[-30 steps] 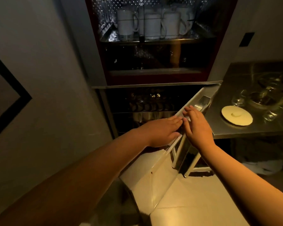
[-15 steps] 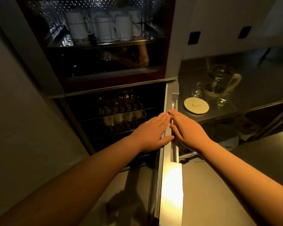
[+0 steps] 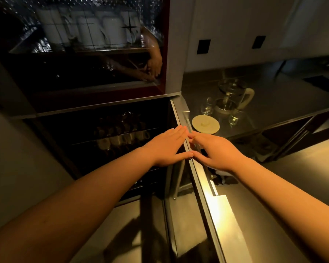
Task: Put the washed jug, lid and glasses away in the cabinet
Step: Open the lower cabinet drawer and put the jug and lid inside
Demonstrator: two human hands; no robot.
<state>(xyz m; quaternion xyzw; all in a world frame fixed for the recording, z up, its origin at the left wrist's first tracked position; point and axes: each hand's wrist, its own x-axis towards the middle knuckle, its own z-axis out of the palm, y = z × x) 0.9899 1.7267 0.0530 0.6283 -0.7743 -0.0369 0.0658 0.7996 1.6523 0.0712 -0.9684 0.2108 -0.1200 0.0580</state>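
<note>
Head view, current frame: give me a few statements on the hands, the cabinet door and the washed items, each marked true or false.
1. Both hands lie with straight fingers on the edge of the open cabinet door. True: left hand, right hand.
2. The jug is held in the right hand. False: it stands on the steel counter, untouched.
3. The lid lies flat on the counter, in front of the jug. True.
4. The glasses are already on a cabinet shelf. False: they stand on the counter beside the jug.
5. White mugs stand in the upper compartment. True.
</note>
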